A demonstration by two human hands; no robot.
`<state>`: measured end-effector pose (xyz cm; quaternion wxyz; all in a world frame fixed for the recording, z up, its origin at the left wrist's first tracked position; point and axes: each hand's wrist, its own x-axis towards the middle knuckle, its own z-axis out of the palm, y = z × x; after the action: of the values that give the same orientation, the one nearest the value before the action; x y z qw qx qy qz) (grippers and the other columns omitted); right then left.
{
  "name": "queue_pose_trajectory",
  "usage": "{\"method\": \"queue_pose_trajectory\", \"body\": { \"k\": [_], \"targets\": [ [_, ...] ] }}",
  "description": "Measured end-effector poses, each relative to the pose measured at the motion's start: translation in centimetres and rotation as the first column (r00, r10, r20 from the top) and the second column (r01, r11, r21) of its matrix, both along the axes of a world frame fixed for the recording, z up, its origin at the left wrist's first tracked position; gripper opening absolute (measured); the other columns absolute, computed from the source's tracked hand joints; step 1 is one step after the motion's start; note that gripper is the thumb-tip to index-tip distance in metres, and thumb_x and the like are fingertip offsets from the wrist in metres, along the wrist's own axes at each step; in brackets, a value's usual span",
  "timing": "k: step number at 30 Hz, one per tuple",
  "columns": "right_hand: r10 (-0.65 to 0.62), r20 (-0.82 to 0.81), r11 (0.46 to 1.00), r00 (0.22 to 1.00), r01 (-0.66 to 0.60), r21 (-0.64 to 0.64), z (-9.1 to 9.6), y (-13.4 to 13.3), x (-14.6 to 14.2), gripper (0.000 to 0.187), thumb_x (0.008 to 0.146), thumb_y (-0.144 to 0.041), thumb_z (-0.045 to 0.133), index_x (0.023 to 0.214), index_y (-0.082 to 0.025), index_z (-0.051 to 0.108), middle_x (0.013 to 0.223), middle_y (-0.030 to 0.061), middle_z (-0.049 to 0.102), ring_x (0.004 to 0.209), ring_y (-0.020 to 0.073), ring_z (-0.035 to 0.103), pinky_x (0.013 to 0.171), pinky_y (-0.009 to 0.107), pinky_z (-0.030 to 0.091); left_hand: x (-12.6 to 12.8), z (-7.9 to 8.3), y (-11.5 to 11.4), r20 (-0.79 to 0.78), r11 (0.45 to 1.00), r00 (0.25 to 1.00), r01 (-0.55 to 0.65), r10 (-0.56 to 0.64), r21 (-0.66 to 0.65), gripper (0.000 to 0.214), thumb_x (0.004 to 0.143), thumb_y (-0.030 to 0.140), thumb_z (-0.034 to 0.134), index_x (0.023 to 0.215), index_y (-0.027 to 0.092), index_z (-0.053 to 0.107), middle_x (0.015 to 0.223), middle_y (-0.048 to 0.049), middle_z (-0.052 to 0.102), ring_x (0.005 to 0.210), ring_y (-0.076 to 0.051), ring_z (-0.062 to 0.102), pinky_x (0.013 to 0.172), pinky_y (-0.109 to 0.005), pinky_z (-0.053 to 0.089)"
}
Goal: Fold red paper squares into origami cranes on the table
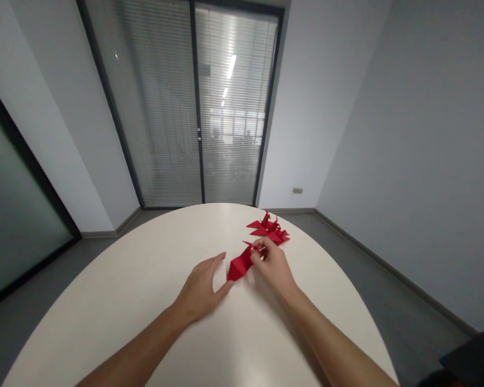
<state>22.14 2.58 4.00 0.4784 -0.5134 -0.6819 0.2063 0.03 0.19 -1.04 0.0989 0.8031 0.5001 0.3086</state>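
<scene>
A red folded paper crane (239, 265) is at the middle of the round white table, between my two hands. The fingers of my right hand (271, 262) pinch its far right end. My left hand (204, 282) lies at its near left side, thumb and fingers spread apart, the thumb tip close to the paper's lower corner. Whether that thumb touches the paper I cannot tell. Just beyond my right hand, several finished red paper cranes (269, 228) stand grouped together on the table.
The round white table (153, 279) fills the foreground. Beyond it stands a glass door (234, 107) with blinds, framed in black. A wall socket (297, 191) sits low on the back wall. A dark object (474, 357), perhaps a chair, is at the lower right.
</scene>
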Motion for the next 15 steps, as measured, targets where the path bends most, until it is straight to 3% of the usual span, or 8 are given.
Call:
{"method": "queue_pose_trajectory", "body": {
  "k": [3, 9, 15],
  "targets": [
    [0.171, -0.119, 0.983, 0.978, -0.178, -0.047, -1.4, -1.0, -2.6, 0.011, 0.083, -0.026, 0.058, 0.092, -0.020, 0.061, 0.075, 0.0001, 0.065, 0.066, 0.0165, 0.058, 0.064, 0.029, 0.047, 1.2, 0.6, -1.1, 0.120, 0.999, 0.993, 0.011, -0.005, -0.046, 0.062, 0.086, 0.041, 0.063, 0.142, 0.017, 0.048, 0.141, -0.0133, 0.059, 0.127, -0.028, 0.058, 0.109, -0.044, 0.045],
    [0.328, -0.375, 0.907, 0.867, -0.400, -0.131, -2.6, -1.3, -4.1, 0.025, 0.081, -0.039, 0.073, 0.095, -0.020, 0.064, 0.078, 0.0006, 0.066, 0.070, 0.0154, 0.061, 0.066, 0.029, 0.050, 1.5, 1.0, -1.4, 0.272, 0.994, 0.962, -0.005, 0.035, -0.113, 0.030, 0.087, 0.028, 0.058, 0.116, 0.022, 0.062, 0.114, -0.0090, 0.071, 0.104, -0.025, 0.067, 0.093, -0.039, 0.053],
    [0.349, -0.478, 0.876, 0.806, -0.462, -0.138, -3.4, -0.4, -4.1, 0.039, 0.080, -0.046, 0.076, 0.106, -0.020, 0.064, 0.084, 0.0010, 0.066, 0.074, 0.0153, 0.061, 0.070, 0.029, 0.050, 1.3, 1.1, -0.6, 0.492, 0.988, 0.871, 0.085, -0.009, -0.132, 0.031, 0.091, 0.030, 0.056, 0.120, 0.019, 0.061, 0.121, -0.0103, 0.069, 0.111, -0.023, 0.065, 0.102, -0.039, 0.049]
  ]
}}
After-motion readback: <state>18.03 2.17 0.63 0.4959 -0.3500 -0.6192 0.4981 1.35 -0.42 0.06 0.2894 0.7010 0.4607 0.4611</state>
